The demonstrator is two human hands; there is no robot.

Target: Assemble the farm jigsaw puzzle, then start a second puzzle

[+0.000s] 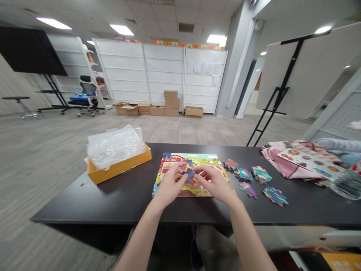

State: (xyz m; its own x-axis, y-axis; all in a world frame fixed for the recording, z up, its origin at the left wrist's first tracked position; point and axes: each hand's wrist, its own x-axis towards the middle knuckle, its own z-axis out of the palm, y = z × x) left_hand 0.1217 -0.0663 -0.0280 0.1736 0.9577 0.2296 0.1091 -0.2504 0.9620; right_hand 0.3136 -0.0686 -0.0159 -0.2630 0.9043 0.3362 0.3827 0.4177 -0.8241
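Note:
A colourful farm picture board [166, 190] lies flat on the black table. Over its middle, my left hand [173, 180] and my right hand [211, 180] face each other with bent fingers. Between them is a dark blue puzzle piece [189, 175], pinched from both sides by thumbs and fingers. More colourful pieces show just behind it, partly covered by the fingers. To the right of the board sit small piles of puzzle pieces, among them a teal pile [261, 174], a purple pile [248, 190] and a blue pile [275, 196].
A yellow box [121, 168] with crumpled clear plastic [115, 145] stands at the table's left. Folded pink cloths [282, 165], a sticker sheet [313, 164] and a clear plastic container [348, 184] lie at the right. The table's front edge [194, 222] runs beneath my forearms.

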